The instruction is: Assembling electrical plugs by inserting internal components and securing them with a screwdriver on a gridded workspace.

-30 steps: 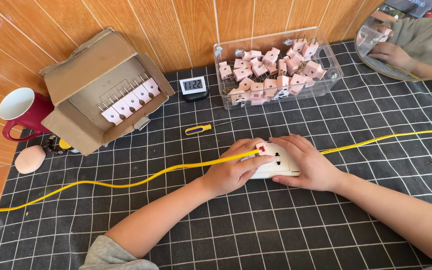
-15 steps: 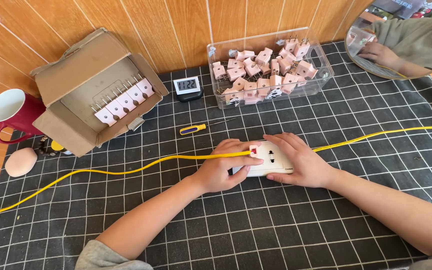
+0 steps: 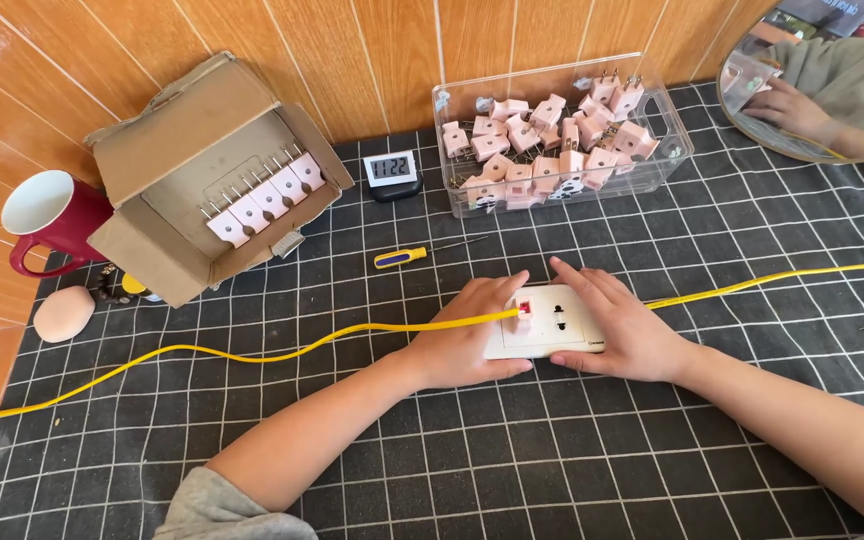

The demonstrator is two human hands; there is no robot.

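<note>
White rectangular plastic socket strip (image 3: 550,322) with a small red rocker switch at its left end lay flat on the black grid-lined cutting mat (image 3: 452,440), directly in front of the person, its long axis running left to right. Seen from the head camera, both hands sat on it: the left hand (image 3: 469,340) covered its left end with fingers curled over the near edge, thumb by the switch, while the right hand (image 3: 620,325) lay spread and flat along the right end. Neither was clearly nearer. A thin yellow cable (image 3: 252,355) ran across the mat from the far left, passed the strip and went on to the right edge.

Behind the hands lay a small yellow-handled screwdriver (image 3: 404,257). Farther back stood a clear plastic bin (image 3: 562,135) heaped with pale pink plug adapters, a small white digital clock (image 3: 392,170), and an open brown cardboard box (image 3: 207,175) (tipped on its side) holding a row of the same pink adapters. At the left were a red mug with white interior (image 3: 47,215) and a peach egg-shaped object (image 3: 64,313). A round mirror (image 3: 822,80) stood top right.
</note>
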